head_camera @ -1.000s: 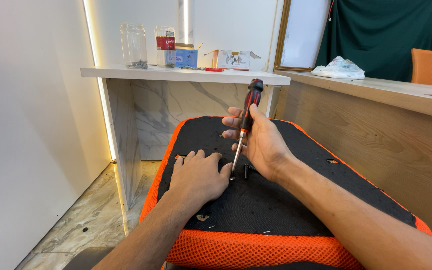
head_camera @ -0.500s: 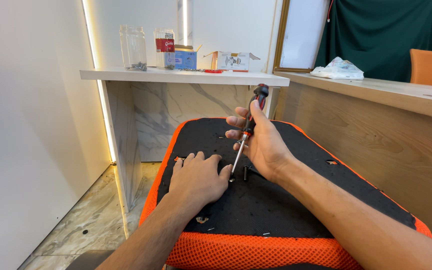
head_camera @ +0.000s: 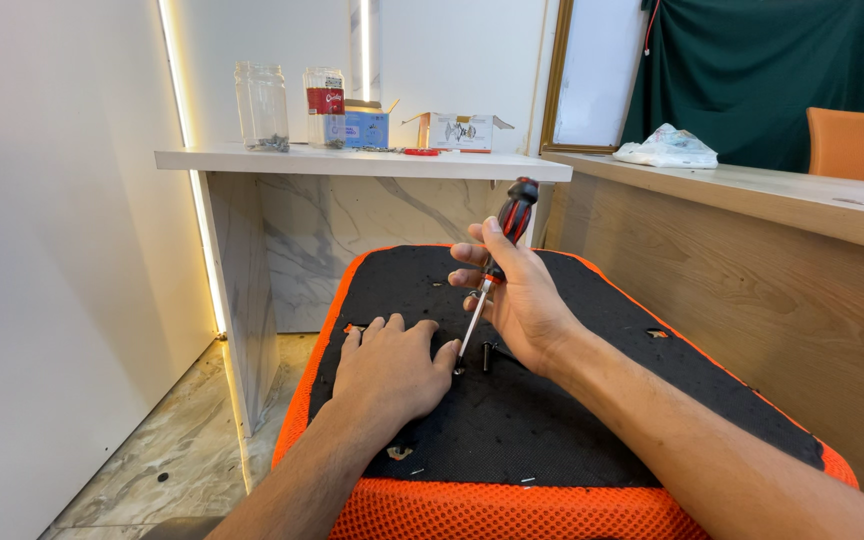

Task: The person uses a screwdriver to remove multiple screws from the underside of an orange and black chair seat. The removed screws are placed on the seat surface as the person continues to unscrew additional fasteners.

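- Near the middle of the upturned seat cushion [head_camera: 572,440], the right hand [head_camera: 522,300] is closed round a red-and-black screwdriver [head_camera: 492,268]; its handle has tipped further right since a second ago, suggesting turning.
- Shaft slants, tip down-left onto a screw.
- Left hand [head_camera: 390,368] lies flat, holding nothing.

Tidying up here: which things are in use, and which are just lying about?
In use: screwdriver in right hand; left hand flat on the seat pad; bolt.
Lying about: jars, boxes, plastic bag.
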